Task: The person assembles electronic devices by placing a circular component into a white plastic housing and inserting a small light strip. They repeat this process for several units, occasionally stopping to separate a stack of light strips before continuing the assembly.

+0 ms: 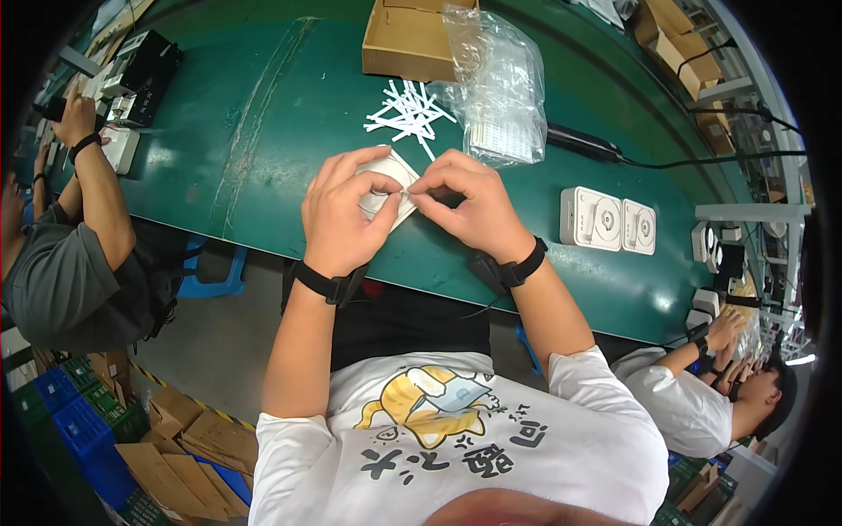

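Observation:
A white square tray-like piece [402, 165] with a rounded hollow lies on the green table [289, 114] near its front edge, partly covered by my hands. My left hand [345, 210] rests over its left side, thumb and forefinger bent in toward its right edge. From the right, my right hand [469, 200] meets them with thumb and fingertips pinched together. Something small and pale shows between the fingertips of both hands; its kind cannot be made out. Just beyond lies a loose pile of narrow white strips [409, 114].
Behind the strips stand an open cardboard box [408, 54] and a clear plastic bag [504, 101] of white pieces. A black corded tool [583, 142] lies beside the bag. Two white device boxes [593, 219] sit to the right. Co-workers sit at far left [70, 272] and far right [693, 399].

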Action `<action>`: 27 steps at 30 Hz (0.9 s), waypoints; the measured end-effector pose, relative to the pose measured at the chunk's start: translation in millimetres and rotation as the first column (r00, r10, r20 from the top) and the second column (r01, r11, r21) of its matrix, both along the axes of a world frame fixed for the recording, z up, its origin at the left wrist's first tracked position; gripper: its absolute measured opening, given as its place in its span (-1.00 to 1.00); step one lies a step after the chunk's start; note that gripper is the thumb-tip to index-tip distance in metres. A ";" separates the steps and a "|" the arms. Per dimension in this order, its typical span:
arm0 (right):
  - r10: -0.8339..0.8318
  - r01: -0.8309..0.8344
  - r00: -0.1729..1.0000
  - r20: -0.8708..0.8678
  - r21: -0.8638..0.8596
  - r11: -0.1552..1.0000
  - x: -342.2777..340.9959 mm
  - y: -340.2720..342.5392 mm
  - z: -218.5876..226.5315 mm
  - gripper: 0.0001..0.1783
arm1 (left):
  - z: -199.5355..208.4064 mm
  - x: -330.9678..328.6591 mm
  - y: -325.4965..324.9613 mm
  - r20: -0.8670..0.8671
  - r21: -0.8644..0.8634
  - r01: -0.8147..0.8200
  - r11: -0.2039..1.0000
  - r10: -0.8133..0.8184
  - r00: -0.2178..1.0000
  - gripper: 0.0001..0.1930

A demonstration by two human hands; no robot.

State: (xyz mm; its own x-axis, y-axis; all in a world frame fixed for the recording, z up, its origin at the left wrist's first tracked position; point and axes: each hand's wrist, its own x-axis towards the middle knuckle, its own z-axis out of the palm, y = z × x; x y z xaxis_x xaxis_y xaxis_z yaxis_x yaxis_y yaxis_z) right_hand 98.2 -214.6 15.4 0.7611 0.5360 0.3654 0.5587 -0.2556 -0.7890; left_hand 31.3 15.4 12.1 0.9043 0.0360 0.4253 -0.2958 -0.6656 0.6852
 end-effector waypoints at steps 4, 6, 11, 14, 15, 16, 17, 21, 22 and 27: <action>0.004 -0.007 0.998 -0.062 -0.042 0.999 -1.7 -0.8 6.8 -0.82 | -5.4 0.4 0.0 0.041 -0.007 -0.003 1.000 0.003 0.999 -0.94; 0.014 -0.019 0.997 -0.077 -0.072 0.997 -2.9 -0.5 8.6 -0.83 | -3.2 -0.9 0.4 0.044 0.000 -0.002 1.000 0.002 0.999 -0.93; -0.007 0.006 1.000 -0.015 -0.065 0.998 -7.2 5.3 9.8 -0.83 | -6.1 -1.5 -0.3 0.057 0.002 -0.007 1.000 0.007 0.998 -0.93; -0.021 0.023 0.999 0.023 -0.054 0.998 -8.2 7.5 9.1 -0.82 | -8.5 -1.4 1.3 0.061 -0.007 0.000 1.000 0.001 0.998 -0.95; -0.031 0.033 0.999 0.038 -0.053 0.998 -7.0 6.0 9.2 -0.82 | -8.9 -1.7 1.5 0.063 -0.006 0.009 1.000 -0.009 0.998 -0.96; -0.040 0.042 0.998 0.054 -0.051 0.998 -4.9 3.7 9.8 -0.83 | -9.0 -2.1 1.2 0.064 -0.004 0.017 1.000 -0.017 0.998 -0.96; -0.048 0.052 0.996 0.069 -0.048 0.997 -3.5 1.8 10.2 -0.83 | -8.8 -3.9 -1.0 0.065 -0.007 0.012 1.000 -0.011 0.998 -0.96; 0.016 -0.011 0.997 0.073 -0.069 0.998 -3.7 -3.3 9.3 -0.83 | -7.9 -13.3 -15.3 0.045 0.003 0.040 0.999 -0.040 0.998 -0.98; 0.021 -0.016 0.997 0.073 -0.071 0.997 -3.0 -5.6 10.0 -0.83 | -8.2 -14.6 -16.5 0.044 -0.001 0.032 0.999 -0.032 0.999 -0.98; 0.069 -0.063 0.997 0.044 -0.125 0.990 -0.7 -12.7 12.9 -0.83 | -10.0 -15.6 -16.8 0.040 -0.016 0.014 1.000 -0.013 0.999 -0.98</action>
State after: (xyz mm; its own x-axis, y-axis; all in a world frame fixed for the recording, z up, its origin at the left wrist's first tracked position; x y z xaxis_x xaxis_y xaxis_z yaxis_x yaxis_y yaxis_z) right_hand 97.6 -227.3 28.3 0.7057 0.6275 0.3290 0.6144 -0.3107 -0.7253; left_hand 15.7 -1.4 2.1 0.8872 0.0312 0.4604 -0.3317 -0.6504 0.6833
